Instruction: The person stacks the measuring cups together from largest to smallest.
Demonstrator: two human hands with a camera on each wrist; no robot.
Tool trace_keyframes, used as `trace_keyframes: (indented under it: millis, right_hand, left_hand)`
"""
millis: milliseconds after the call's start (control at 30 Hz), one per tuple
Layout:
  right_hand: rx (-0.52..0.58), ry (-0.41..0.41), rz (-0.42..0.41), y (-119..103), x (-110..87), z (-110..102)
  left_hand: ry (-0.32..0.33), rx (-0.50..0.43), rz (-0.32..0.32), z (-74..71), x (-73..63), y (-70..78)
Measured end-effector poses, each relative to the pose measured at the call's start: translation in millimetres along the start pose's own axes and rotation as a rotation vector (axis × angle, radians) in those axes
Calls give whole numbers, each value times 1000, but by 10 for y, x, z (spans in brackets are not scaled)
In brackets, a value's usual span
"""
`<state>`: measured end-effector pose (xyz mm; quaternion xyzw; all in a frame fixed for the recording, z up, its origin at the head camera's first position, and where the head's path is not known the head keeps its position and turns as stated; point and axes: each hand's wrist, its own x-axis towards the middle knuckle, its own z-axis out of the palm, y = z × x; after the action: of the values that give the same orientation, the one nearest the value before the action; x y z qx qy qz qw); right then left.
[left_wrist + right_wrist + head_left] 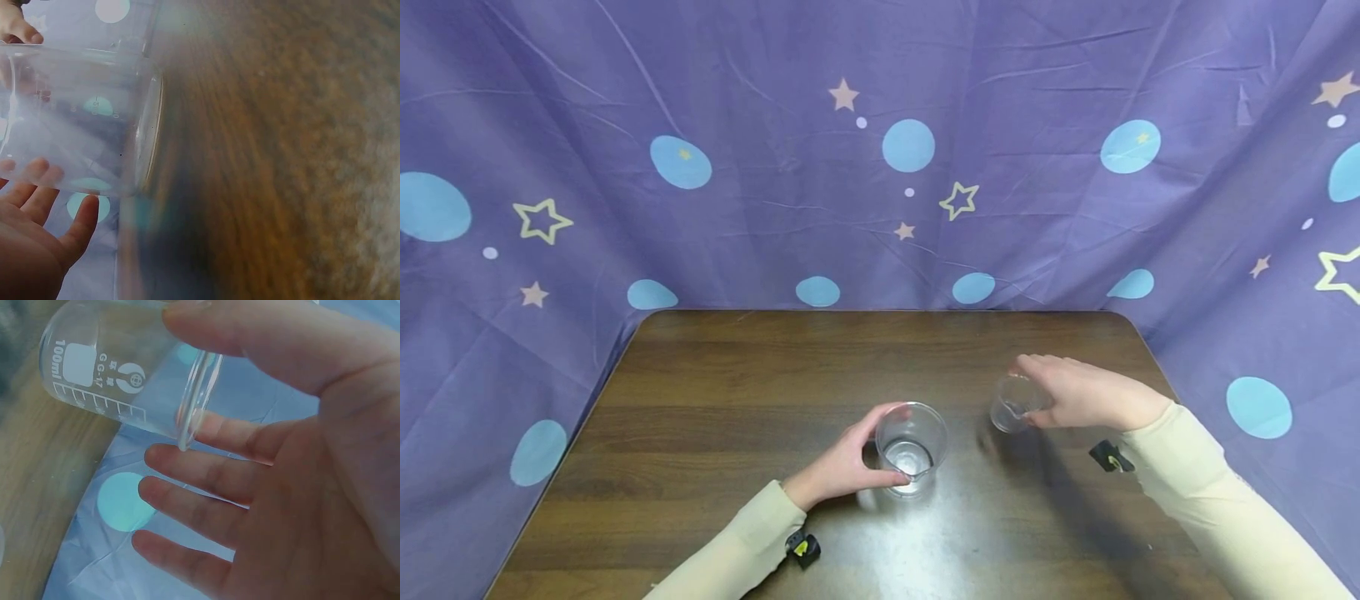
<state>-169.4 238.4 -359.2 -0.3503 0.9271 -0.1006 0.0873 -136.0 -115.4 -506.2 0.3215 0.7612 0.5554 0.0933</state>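
Note:
A large clear beaker (pixel 922 432) stands upright near the middle of the wooden table (pixel 737 375). My left hand (pixel 842 465) holds it from the left side, thumb at the near wall and fingers around the far wall. To the right, my right hand (pixel 1086 392) grips a smaller glass beaker (pixel 1009 410) from above, close to its rim. Thumb and index finger pinch that rim in the right wrist view, while the other fingers extend beside it. White print on the small beaker (pixel 103 369) reads 100ml, with a scale below.
A purple curtain (pixel 775 208) with blue dots and stars surrounds the table at the back and both sides. Small black devices sit at the left cuff (pixel 803 549) and the right cuff (pixel 1111 457).

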Motion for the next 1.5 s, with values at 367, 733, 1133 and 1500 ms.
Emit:
trace_keyframes:
  millis: [367,733,1133,1500]
  right_hand:
    - [-15,18,-3,-114,50,-157]
    - [-26,32,-30,-344,76,-285]
    - [-39,40,-101,-512,147,-338]
    - [-52,49,-184,-656,244,-327]
  left_hand:
    - [-7,-6,4,-10,5,-7]
    - [-8,9,-2,-18,-6,13]
    - [-5,22,13,-14,9,-22]
    - [-1,21,-4,-10,8,-31]
